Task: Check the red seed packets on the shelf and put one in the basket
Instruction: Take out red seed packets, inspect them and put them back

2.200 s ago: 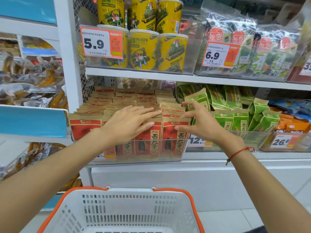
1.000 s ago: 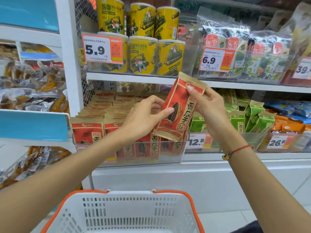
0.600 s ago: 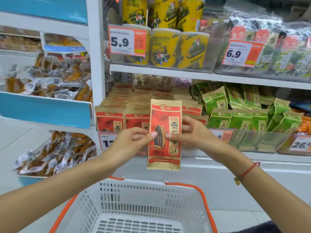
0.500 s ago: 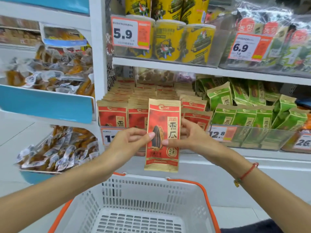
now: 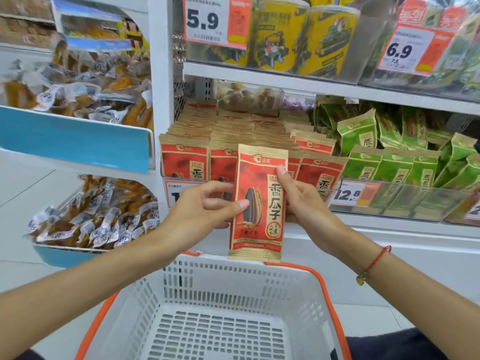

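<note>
One red seed packet [image 5: 258, 203] held upright in two hands above the white basket [image 5: 220, 302].

The left hand [image 5: 205, 211] pinches its left edge, thumb on the front; the right hand [image 5: 301, 201] grips the right edge, thumb across the face. Its bottom edge hangs just over the basket's far rim. Behind, the shelf's red packets [image 5: 187, 159] stand in about four rows, partly hidden by hands and packet. Green packets [image 5: 394, 167] lie to the right. Three price tags read clearly; a fourth is covered.
</note>
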`<state>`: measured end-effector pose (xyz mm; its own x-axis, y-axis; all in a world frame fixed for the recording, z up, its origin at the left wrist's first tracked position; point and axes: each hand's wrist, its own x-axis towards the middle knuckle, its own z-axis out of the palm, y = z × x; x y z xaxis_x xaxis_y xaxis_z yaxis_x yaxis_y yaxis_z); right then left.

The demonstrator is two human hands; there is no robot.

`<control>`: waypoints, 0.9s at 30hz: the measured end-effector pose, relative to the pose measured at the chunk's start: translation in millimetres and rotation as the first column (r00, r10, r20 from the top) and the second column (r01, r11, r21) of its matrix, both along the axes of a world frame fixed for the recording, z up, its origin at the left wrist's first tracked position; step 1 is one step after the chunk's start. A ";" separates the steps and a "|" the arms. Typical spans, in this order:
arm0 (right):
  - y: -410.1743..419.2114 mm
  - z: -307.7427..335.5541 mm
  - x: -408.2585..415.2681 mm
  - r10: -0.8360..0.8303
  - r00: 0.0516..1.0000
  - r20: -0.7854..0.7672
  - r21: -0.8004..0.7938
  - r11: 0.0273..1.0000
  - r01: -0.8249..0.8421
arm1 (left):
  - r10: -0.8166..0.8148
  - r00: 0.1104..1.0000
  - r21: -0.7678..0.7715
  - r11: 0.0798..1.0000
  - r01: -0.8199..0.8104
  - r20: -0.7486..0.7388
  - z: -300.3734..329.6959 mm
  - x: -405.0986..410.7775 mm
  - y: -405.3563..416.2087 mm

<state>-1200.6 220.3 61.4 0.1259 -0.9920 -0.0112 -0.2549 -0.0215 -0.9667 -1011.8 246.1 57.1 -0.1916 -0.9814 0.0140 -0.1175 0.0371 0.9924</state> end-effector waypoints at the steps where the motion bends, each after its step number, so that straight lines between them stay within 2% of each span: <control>1: 0.5 0.5 -0.6 0.013 1.000 -0.001 -0.019 1.000 -0.013 | 0.002 1.000 0.000 1.000 -0.002 -0.017 -0.6 -0.2 0.6; 4: 1.3 4.3 -8.1 0.139 0.988 -0.065 -0.046 0.989 -0.143 | 0.042 0.996 0.003 0.999 -0.042 -0.077 -3.3 1.0 1.4; 9: 3.5 5.9 -25.5 0.460 0.886 0.062 0.126 0.877 -0.464 | 0.094 0.983 -0.007 0.995 -0.096 -0.155 -3.2 -1.0 1.4; 18: 4.7 7.8 -29.8 0.332 0.919 0.215 0.171 0.913 -0.370 | 0.083 0.982 -0.104 0.989 -0.101 -0.169 -0.2 -6.9 5.7; 23: 7.2 7.4 -25.5 0.340 0.875 0.345 0.194 0.886 -0.421 | 0.059 0.984 -0.128 0.988 -0.082 -0.169 0.7 -5.8 5.8; 27: 12.1 3.4 -9.8 0.408 0.842 0.354 0.127 0.871 -0.475 | 0.011 0.984 -0.088 0.996 -0.027 -0.180 -2.9 -9.6 5.1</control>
<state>-1210.4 232.4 64.8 0.5804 -0.8092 -0.0916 0.0432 0.1430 -0.9888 -1021.4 251.2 54.2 -0.1595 -0.9780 0.1344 0.0606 0.1262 0.9901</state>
